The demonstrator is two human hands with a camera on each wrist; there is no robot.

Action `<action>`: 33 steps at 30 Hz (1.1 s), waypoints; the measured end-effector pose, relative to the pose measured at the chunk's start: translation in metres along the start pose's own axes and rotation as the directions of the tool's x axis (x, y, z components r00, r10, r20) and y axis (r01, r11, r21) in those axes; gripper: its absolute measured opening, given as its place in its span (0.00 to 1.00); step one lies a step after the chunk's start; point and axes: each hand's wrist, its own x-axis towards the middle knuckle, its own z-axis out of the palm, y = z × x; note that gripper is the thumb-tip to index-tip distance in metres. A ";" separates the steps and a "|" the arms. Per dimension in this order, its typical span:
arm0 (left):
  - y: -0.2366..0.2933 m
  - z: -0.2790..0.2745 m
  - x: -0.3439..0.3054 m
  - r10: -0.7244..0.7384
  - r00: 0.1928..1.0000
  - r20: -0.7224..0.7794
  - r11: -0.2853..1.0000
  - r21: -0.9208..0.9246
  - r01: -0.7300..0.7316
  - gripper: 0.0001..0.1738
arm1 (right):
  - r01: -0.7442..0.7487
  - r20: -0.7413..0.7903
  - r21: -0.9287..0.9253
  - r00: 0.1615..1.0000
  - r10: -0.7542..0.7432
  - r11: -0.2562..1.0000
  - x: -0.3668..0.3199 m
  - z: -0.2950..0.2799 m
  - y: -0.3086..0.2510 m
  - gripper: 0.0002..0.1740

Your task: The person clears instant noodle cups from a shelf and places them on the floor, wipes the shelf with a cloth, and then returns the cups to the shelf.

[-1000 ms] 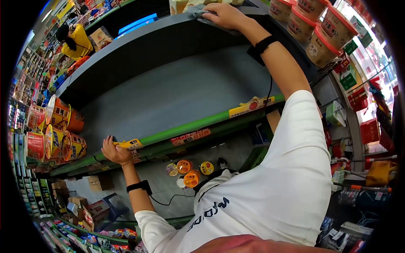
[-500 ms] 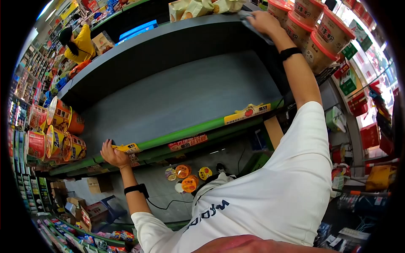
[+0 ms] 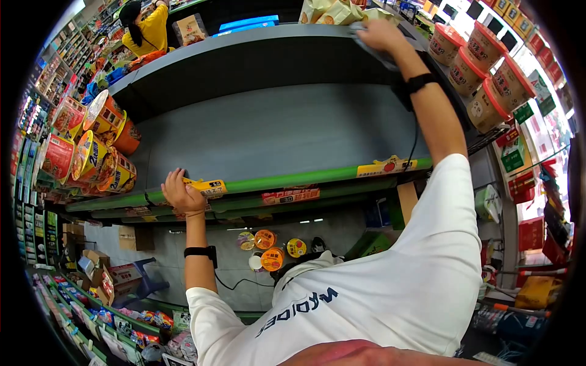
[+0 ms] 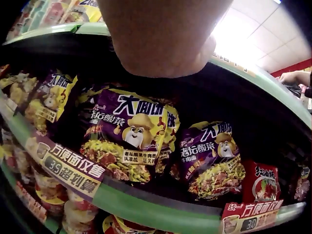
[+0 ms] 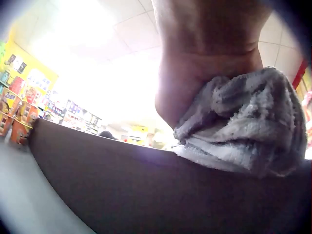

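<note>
In the head view the right hand [image 3: 383,38] holds a grey cloth [image 3: 370,46] on the top edge of the shelf's back panel [image 3: 268,58]. The right wrist view shows the bunched cloth [image 5: 243,122] under the palm, draped over the panel's rim; the fingertips are hidden there. The left hand [image 3: 183,194] rests on the green front edge [image 3: 256,185] of the grey shelf [image 3: 262,128], beside a yellow price tag [image 3: 210,186], its fingers loosely extended. From the left wrist, the hand [image 4: 163,44] shows above noodle packets [image 4: 131,131] on a lower shelf.
Noodle tubs [image 3: 91,158] stack at the shelf's left end, and lidded tubs [image 3: 488,79] at the right. Behind the panel lie pale green packets [image 3: 336,13] and a blue box [image 3: 247,24]. A person in yellow [image 3: 148,32] stands farther back. Several cups [image 3: 272,258] are on the floor.
The right hand has moved rightward along the panel's top edge with the cloth. The left hand stays at the front edge. The head view has shifted, and the person in yellow has changed posture.
</note>
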 end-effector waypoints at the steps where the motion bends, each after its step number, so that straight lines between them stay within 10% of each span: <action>1: -0.002 0.001 0.000 0.004 1.000 -0.003 1.000 -0.004 -0.004 0.26 | 0.089 -0.049 0.048 0.995 -0.087 0.995 0.006 0.000 -0.024 0.25; 8: 0.000 0.001 -0.001 0.003 1.000 -0.030 1.000 -0.010 -0.003 0.24 | 0.260 -0.061 0.302 0.965 -0.253 0.917 0.038 -0.025 -0.224 0.24; 12: -0.005 0.003 -0.001 0.025 1.000 -0.018 1.000 0.010 -0.025 0.24 | 0.194 -0.060 0.367 0.981 -0.185 0.910 0.036 -0.022 -0.217 0.22; 21: -0.004 0.001 0.002 0.027 1.000 -0.004 1.000 -0.010 -0.027 0.24 | -0.152 0.081 0.210 0.987 0.138 0.966 -0.069 -0.052 -0.006 0.19; 24: -0.006 0.000 0.003 0.051 0.997 -0.052 0.998 -0.031 -0.052 0.24 | -0.053 -0.151 0.011 0.987 0.054 0.999 -0.040 0.016 0.117 0.31; 33: -0.006 -0.008 0.009 -0.014 1.000 -0.011 0.999 -0.051 0.013 0.17 | -0.214 0.059 -0.221 0.971 0.232 0.951 0.001 0.046 0.204 0.36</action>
